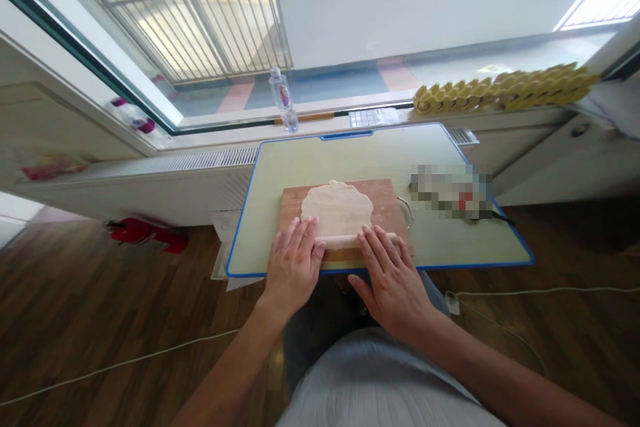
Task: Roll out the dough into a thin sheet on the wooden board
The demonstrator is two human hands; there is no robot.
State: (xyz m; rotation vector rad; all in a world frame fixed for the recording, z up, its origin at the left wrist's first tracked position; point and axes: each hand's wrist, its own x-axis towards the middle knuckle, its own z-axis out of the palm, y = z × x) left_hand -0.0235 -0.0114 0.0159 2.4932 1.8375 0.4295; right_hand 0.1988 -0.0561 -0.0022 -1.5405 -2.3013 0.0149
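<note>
A pale sheet of dough [337,207] with a wavy edge lies on a wooden board [385,197]. Across its near edge runs a wooden rolling pin [341,241]. My left hand [296,260] rests over the pin's left end, fingers stretched forward side by side. Over the right end lies my right hand [389,273], its fingers straight and its thumb apart. Both hands touch the pin from above rather than wrapping round it. They hide its two ends. A curved metal handle [407,212] sticks out at the board's right side.
The board sits on a blue-edged table [350,153]. A blurred-out item [450,193] lies at the table's right. On the sill stand a plastic bottle [284,101] and a yellow row of scalloped pieces [500,90]. A red fire extinguisher [150,233] and thin cables [540,291] are on the floor.
</note>
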